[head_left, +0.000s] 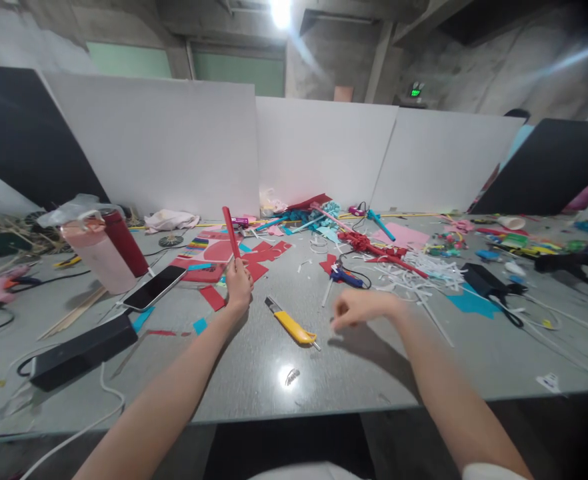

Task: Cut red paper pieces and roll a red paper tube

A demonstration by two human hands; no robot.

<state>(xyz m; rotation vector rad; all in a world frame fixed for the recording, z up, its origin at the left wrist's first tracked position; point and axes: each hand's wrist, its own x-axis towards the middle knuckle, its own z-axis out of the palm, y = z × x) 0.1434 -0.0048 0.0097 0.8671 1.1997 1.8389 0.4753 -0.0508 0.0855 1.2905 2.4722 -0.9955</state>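
Held upright in my left hand (239,283) is a narrow red paper strip (231,233), its lower end wrapped by the fingers. My right hand (357,310) hovers over the table with fingers curled in a pinch, slightly blurred; I cannot make out anything between them. Between my hands lies a yellow utility knife (293,325), touched by neither. Just beyond the right hand rests a dark blue glue gun (348,277). Red paper pieces (261,260) spread behind and beside my left hand.
At left stand a pink bottle (99,257) and a red bottle (124,243), near a phone (155,288) and a black power adapter (85,350). White paper shreds (424,273) and red twisted pieces (369,247) lie to the right. White partitions (324,157) stand behind.
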